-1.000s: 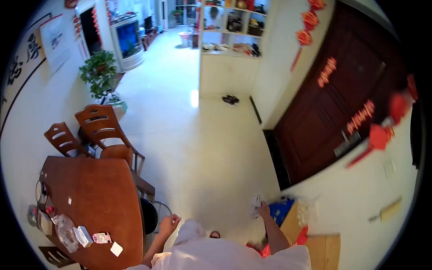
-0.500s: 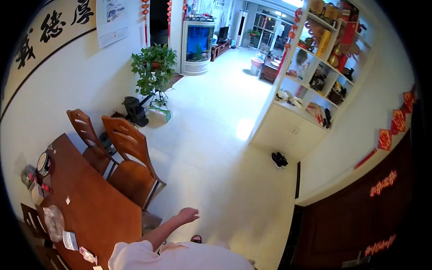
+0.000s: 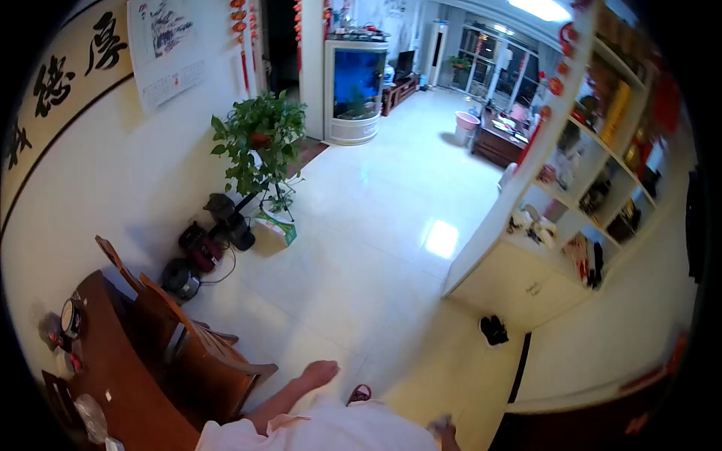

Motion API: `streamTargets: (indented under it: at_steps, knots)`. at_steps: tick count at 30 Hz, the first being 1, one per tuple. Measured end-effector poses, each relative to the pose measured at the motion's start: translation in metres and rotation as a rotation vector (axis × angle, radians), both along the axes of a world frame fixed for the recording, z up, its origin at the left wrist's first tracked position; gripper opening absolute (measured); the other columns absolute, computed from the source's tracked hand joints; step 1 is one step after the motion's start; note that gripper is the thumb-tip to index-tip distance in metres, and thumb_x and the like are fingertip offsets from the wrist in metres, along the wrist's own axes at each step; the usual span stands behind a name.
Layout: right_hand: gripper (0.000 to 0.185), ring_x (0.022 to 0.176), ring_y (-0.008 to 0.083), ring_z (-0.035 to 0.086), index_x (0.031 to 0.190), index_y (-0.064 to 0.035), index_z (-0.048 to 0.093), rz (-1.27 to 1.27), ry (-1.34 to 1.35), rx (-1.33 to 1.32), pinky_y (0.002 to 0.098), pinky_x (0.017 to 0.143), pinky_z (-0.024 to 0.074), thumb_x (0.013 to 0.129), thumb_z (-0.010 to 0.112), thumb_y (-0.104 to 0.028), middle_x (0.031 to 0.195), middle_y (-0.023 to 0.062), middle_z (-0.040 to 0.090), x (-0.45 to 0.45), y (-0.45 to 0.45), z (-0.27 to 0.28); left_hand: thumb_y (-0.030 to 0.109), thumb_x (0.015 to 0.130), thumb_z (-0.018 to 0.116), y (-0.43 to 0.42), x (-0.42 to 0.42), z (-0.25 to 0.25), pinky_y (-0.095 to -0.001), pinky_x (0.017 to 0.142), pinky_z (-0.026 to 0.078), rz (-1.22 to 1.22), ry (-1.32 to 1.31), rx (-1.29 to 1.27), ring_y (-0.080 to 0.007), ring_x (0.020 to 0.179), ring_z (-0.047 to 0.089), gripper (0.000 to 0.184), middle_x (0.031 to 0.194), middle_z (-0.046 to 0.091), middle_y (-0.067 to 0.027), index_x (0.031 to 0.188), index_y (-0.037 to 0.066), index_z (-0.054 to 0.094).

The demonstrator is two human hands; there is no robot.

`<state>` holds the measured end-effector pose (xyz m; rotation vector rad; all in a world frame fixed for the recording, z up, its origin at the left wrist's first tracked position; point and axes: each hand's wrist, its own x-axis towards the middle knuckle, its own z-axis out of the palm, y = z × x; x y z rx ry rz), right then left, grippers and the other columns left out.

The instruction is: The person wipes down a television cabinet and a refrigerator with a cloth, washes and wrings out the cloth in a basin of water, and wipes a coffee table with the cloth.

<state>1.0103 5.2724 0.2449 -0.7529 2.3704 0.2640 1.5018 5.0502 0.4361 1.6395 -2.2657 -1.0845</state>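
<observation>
My left hand (image 3: pixel 320 373) swings out in front of my pale shirt (image 3: pixel 331 425), over the tiled floor. Its fingers curl in loosely, and nothing shows in them. The nearest thing to it is a wooden chair (image 3: pixel 214 357), which it does not touch. Low at the bottom edge, my right hand (image 3: pixel 447 434) shows only in part. A small greyish thing (image 3: pixel 438 423) appears at its fingers, too blurred to name. Below and between the hands, one sandalled foot (image 3: pixel 359 393) stands on the tiles.
A wooden table (image 3: pixel 124 376) with chairs lies left. Along the wall stand a potted plant (image 3: pixel 259 139), dark appliances (image 3: pixel 199 248) and a fish tank (image 3: pixel 353 90). A shelf cabinet (image 3: pixel 519 278) and black shoes (image 3: pixel 493 331) are right. A coffee table (image 3: pixel 496 139) stands farther off.
My view has moved forward, and the table and chairs have slid lower left. The dark door has mostly left the view at lower right. My right hand has come into sight.
</observation>
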Motion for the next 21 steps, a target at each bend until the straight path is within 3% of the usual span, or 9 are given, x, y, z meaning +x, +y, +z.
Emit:
streamTargets:
  at_steps: [1, 3, 4, 6, 9, 13, 14, 17, 21]
  knots:
    - [0.061, 0.083, 0.0290, 0.064, 0.098, -0.0038, 0.062, 0.079, 0.027, -0.136, 0.0380, 0.071, 0.0492, 0.066, 0.070, -0.054, 0.087, 0.0141, 0.065, -0.013, -0.073, -0.004, 0.034, 0.086, 0.047, -0.021, 0.012, 0.001, -0.0486, 0.068, 0.045, 0.077, 0.007, -0.024, -0.0364, 0.075, 0.059, 0.033, 0.078, 0.062, -0.0178, 0.081, 0.004, 0.059]
    - [0.038, 0.083, 0.0337, 0.063, 0.100, -0.0027, 0.061, 0.169, -0.273, -0.679, 0.0402, 0.072, 0.0491, 0.071, 0.067, -0.027, 0.088, 0.0194, 0.065, -0.014, -0.227, 0.028, 0.035, 0.086, 0.048, -0.060, 0.035, 0.008, -0.0474, 0.066, 0.045, 0.234, 0.043, -0.009, -0.0345, 0.070, 0.060, 0.036, 0.073, 0.062, -0.0155, 0.075, 0.004, 0.062]
    - [0.032, 0.082, 0.0346, 0.063, 0.096, -0.0022, 0.061, 0.259, -0.246, -0.703, 0.0400, 0.071, 0.0486, 0.070, 0.066, -0.020, 0.088, 0.0194, 0.065, 0.005, -0.307, 0.071, 0.036, 0.085, 0.049, -0.077, 0.043, 0.015, -0.0461, 0.065, 0.046, 0.301, 0.033, 0.025, -0.0336, 0.068, 0.060, 0.036, 0.070, 0.062, -0.0143, 0.074, 0.005, 0.063]
    - [0.027, 0.078, 0.0241, 0.063, 0.094, -0.0045, 0.061, 0.423, -0.259, -0.830, 0.0358, 0.070, 0.0489, 0.069, 0.067, -0.013, 0.088, 0.0132, 0.066, 0.028, -0.436, 0.117, 0.038, 0.084, 0.051, -0.120, 0.064, 0.014, -0.0443, 0.064, 0.047, 0.386, -0.004, 0.085, -0.0321, 0.065, 0.060, 0.036, 0.069, 0.062, -0.0130, 0.073, 0.006, 0.064]
    - [0.027, 0.077, 0.0257, 0.063, 0.094, -0.0042, 0.061, 0.498, -0.403, -1.021, 0.0362, 0.070, 0.0483, 0.070, 0.066, -0.015, 0.087, 0.0151, 0.065, 0.055, -0.581, 0.123, 0.039, 0.081, 0.055, -0.188, 0.089, -0.017, -0.0429, 0.063, 0.047, 0.398, -0.094, 0.130, -0.0309, 0.066, 0.060, 0.034, 0.070, 0.063, -0.0128, 0.075, 0.008, 0.065]
    - [0.025, 0.074, 0.0304, 0.062, 0.088, -0.0028, 0.060, 0.480, -0.306, -0.788, 0.0376, 0.066, 0.0482, 0.071, 0.067, -0.019, 0.083, 0.0171, 0.064, 0.098, -0.647, 0.137, 0.039, 0.079, 0.060, -0.339, 0.109, -0.051, -0.0435, 0.063, 0.047, 0.313, -0.115, 0.051, -0.0311, 0.068, 0.060, 0.031, 0.071, 0.062, -0.0132, 0.074, 0.008, 0.064]
    - [0.028, 0.075, 0.0316, 0.063, 0.087, -0.0032, 0.061, 0.488, -0.236, -0.783, 0.0387, 0.066, 0.0485, 0.069, 0.069, -0.023, 0.081, 0.0174, 0.065, 0.090, -0.649, 0.095, 0.038, 0.079, 0.059, -0.388, 0.106, -0.024, -0.0443, 0.062, 0.047, 0.299, -0.115, 0.042, -0.0325, 0.068, 0.059, 0.032, 0.071, 0.062, -0.0134, 0.073, 0.007, 0.062]
    - [0.039, 0.079, 0.0341, 0.064, 0.097, -0.0050, 0.065, 0.480, -0.272, -0.439, 0.0416, 0.067, 0.0485, 0.064, 0.071, -0.026, 0.086, 0.0191, 0.065, 0.086, -0.633, 0.075, 0.031, 0.080, 0.060, -0.530, 0.095, 0.018, -0.0423, 0.062, 0.046, 0.288, -0.061, -0.079, -0.0321, 0.067, 0.059, 0.026, 0.072, 0.061, -0.0135, 0.075, 0.006, 0.060]
    - [0.051, 0.080, 0.0315, 0.065, 0.104, -0.0014, 0.063, 0.139, -0.206, -0.051, 0.0399, 0.068, 0.0498, 0.065, 0.073, -0.033, 0.092, 0.0190, 0.066, 0.070, -0.627, 0.047, 0.026, 0.083, 0.056, -0.688, 0.057, 0.063, -0.0445, 0.063, 0.045, 0.219, 0.133, -0.204, -0.0347, 0.071, 0.059, 0.021, 0.073, 0.061, -0.0157, 0.078, 0.005, 0.058]
